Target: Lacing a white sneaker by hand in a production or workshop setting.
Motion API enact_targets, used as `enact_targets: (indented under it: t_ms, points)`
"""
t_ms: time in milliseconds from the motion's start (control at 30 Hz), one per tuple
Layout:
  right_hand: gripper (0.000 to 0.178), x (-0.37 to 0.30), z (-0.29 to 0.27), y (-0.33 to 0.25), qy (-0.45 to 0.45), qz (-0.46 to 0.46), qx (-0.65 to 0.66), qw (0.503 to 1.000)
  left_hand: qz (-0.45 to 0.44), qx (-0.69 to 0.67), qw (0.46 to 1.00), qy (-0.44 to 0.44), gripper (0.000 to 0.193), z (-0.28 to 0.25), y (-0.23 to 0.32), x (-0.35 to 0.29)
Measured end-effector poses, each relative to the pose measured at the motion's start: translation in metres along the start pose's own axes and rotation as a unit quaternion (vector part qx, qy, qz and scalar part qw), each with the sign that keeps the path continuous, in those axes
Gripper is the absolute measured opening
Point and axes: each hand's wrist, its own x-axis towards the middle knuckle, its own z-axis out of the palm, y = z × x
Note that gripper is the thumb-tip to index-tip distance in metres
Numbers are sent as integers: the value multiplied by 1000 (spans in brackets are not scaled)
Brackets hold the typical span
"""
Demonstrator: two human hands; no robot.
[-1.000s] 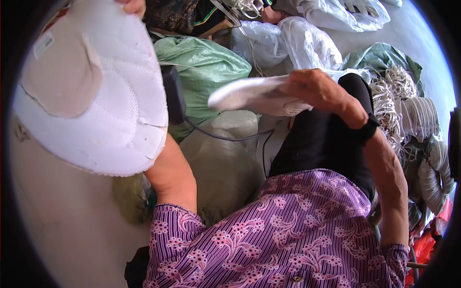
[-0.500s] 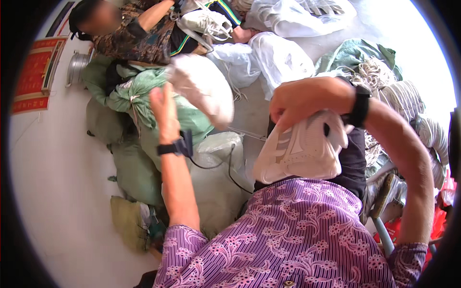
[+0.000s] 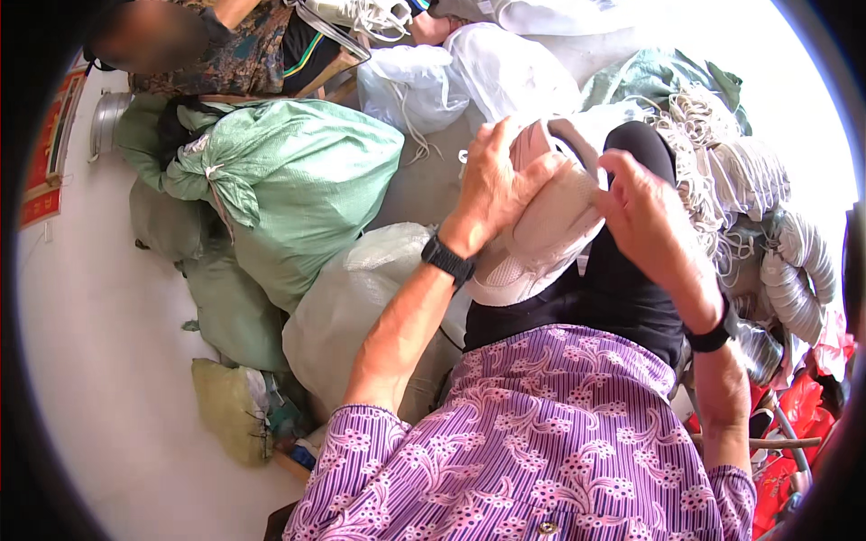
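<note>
A white sneaker [image 3: 532,248] rests over my lap, its toe pointing down toward my shirt and its opening facing away. My left hand [image 3: 501,185] is closed around its left side, the thumb lying across the upper. At the right edge of the opening, my right hand [image 3: 654,216] has its fingers bent and pinched against the collar. The fingers partly cover the shoe's tongue and laces area. Both wrists wear black bands. Beneath the shoe are my black trousers [image 3: 631,279].
A tied green sack [image 3: 316,171] and a whitish plastic sack [image 3: 338,311] stand to the left. Bundles of pale cord [image 3: 699,135] lie on the right, near red plastic bags [image 3: 798,433]. Far left, another person [image 3: 216,54] sits close to a white shoe [image 3: 379,16].
My left hand has come in from the left onto the sneaker. The blurred pale shoe beside it is no longer there. My right hand has shifted to the collar, and the view has turned slightly.
</note>
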Motion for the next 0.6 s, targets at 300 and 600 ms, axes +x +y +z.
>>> enact_targets:
  t_ms: [300,600]
  points:
    - [15,60,39,31,23,-49,-5,999,28,-39,996,-76,37,10,-43,33]
    - [23,37,3,25,-109,-123,50,985,-27,1,997,-66,37,0,-17,19]
